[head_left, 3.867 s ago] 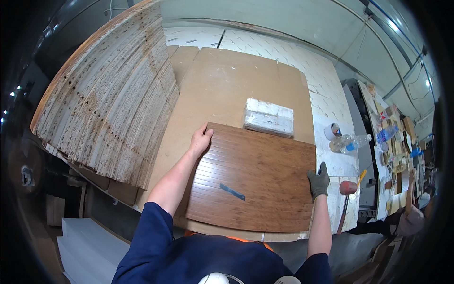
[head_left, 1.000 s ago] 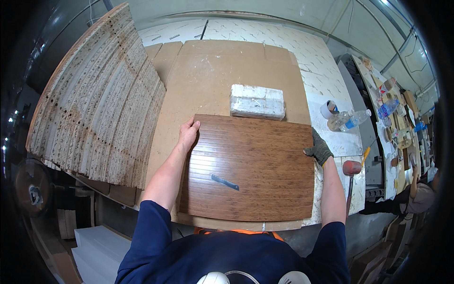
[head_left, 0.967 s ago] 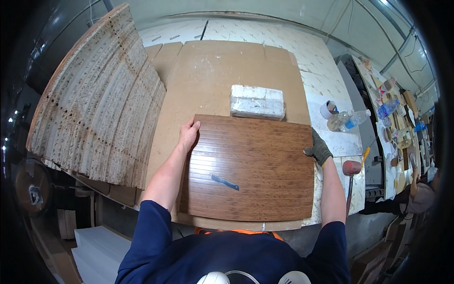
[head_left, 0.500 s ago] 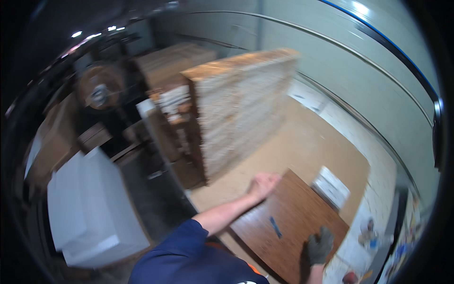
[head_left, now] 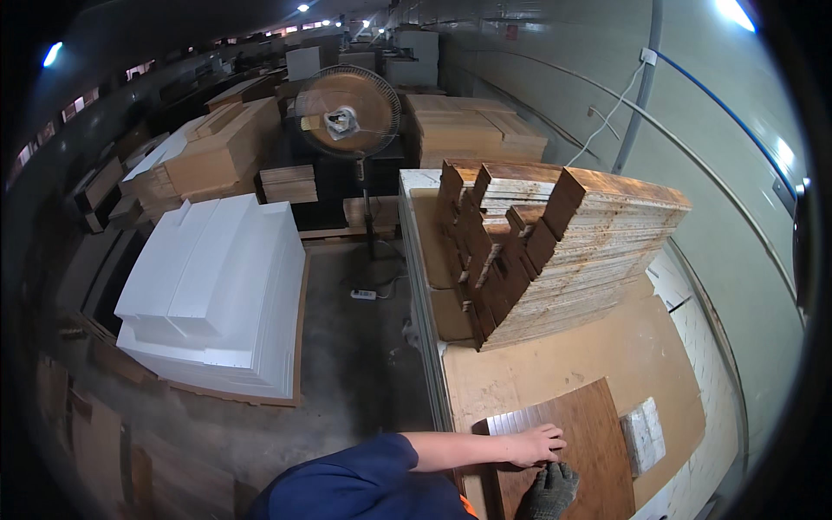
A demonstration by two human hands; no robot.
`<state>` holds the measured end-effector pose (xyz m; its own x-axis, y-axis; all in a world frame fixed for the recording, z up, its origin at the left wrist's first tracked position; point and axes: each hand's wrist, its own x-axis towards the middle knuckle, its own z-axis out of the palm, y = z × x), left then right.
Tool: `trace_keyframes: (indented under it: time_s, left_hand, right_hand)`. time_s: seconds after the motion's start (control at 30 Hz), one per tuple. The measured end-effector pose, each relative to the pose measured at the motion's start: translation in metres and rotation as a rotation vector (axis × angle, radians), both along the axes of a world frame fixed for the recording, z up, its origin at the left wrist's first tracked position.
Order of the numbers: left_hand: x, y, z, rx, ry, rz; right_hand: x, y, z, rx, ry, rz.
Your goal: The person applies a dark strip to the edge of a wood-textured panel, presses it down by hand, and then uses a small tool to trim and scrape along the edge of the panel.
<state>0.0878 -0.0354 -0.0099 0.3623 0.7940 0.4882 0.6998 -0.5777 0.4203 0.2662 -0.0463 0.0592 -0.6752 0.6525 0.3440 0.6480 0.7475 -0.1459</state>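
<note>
A brown wood-grain panel (head_left: 602, 433) lies on the tan worktop board in front of me. My left hand (head_left: 530, 445), bare, rests on the panel with its fingers stretched and slightly bent. Just below it is my right hand (head_left: 555, 490) in a dark grey knit glove, its fingers curled together close to the left fingertips. What the glove holds, if anything, is hidden. A small white wrapped block (head_left: 643, 435) sits beside the panel's right edge.
A tall stack of brown-faced boards with pale edges (head_left: 581, 251) stands beyond the panel on the tan sheet (head_left: 520, 373). White panels (head_left: 208, 277) are piled on the floor at left. A pedestal fan (head_left: 348, 113) and a power strip (head_left: 364, 295) are further off.
The view has swung left and up. My hands have come together over the panel; before, the left was at its far edge and the right near its right side. The blue strip no longer shows.
</note>
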Motion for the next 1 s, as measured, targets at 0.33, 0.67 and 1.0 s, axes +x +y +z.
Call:
trace_keyframes:
  time_s: [0.33, 0.67, 1.0]
  left_hand:
    - [0.010, 0.014, 0.012, -0.052, 0.078, -0.033]
    - [0.013, 0.019, 0.017, 0.056, 0.029, -0.015]
    - [-0.005, -0.026, 0.091, -0.974, -0.842, 0.089]
  right_hand:
    - [0.005, 0.016, -0.047, -0.039, 0.157, -0.050]
    - [0.011, -0.016, 0.007, -0.018, 0.129, -0.138]
    - [-0.005, -0.012, 0.037, 0.260, -0.004, 0.122]
